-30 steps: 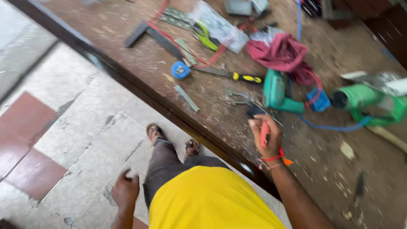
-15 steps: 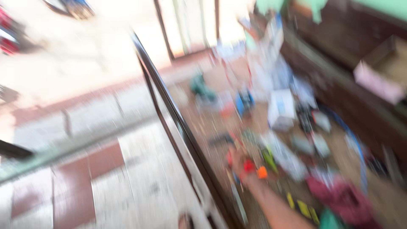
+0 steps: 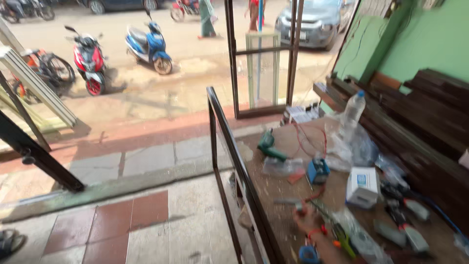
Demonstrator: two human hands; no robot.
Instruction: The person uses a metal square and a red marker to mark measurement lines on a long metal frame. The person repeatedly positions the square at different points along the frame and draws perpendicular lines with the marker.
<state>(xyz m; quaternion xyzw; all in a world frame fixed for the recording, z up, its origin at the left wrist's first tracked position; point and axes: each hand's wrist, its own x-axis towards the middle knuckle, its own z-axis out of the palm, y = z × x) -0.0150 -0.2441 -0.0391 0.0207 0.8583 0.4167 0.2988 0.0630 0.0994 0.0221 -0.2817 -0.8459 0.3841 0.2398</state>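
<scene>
So the right hand [image 3: 307, 219] is down on the near part of the wooden surface [image 3: 288, 188], a red band on its wrist. The fingers look curled over a small reddish bit [image 3: 304, 209], but it's too blurry to say whether they're actually gripping it or how far open they are. Same for which way that bit points; it's mostly hidden, so I can't call its long axis. The left hand isn't in shot at all.

As for progress, my guess is it's somewhere mid-way: tools are spread everywhere and nothing looks put together or packed up.

Just beyond the fingers lies a flat grey metal strip [image 3: 288, 201], running roughly left to right. To the right of the wrist are yellow-green handled pliers [image 3: 342, 238], with a blue tape roll [image 3: 309, 254] nearer. Further back there's a small blue box [image 3: 318, 171], a white box [image 3: 363, 187], a green drill [image 3: 267, 144] and a plastic bottle [image 3: 352, 110]. A dark metal frame [image 3: 234, 161] runs along the left edge.
</scene>
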